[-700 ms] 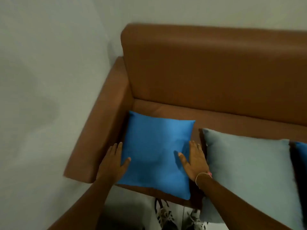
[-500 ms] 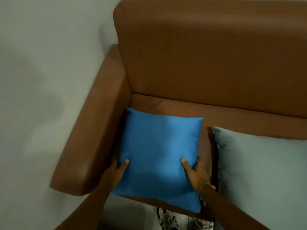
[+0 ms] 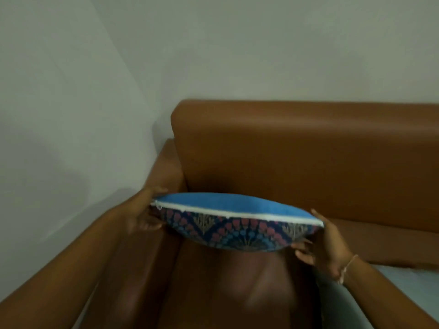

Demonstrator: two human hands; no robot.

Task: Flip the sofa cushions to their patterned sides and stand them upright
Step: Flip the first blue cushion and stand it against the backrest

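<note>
The blue cushion (image 3: pixel 235 224) is in the air above the brown sofa seat (image 3: pixel 213 288), held roughly level and seen edge-on. Its plain blue side faces up, a white zip seam runs along the near edge, and the patterned red-and-blue side shows underneath. My left hand (image 3: pixel 142 214) grips its left end and my right hand (image 3: pixel 325 248) grips its right end. A grey cushion (image 3: pixel 408 288) lies flat on the seat at the lower right, mostly cut off by the frame.
The sofa backrest (image 3: pixel 308 162) rises just behind the lifted cushion. The left armrest (image 3: pixel 164 167) runs along the pale wall (image 3: pixel 71 115), which meets another wall in the corner behind the sofa.
The blue cushion lay flat on the seat with both hands on its near corners; now both hands have lifted it off the seat and tilted it, exposing the patterned underside. The view has swung upward.
</note>
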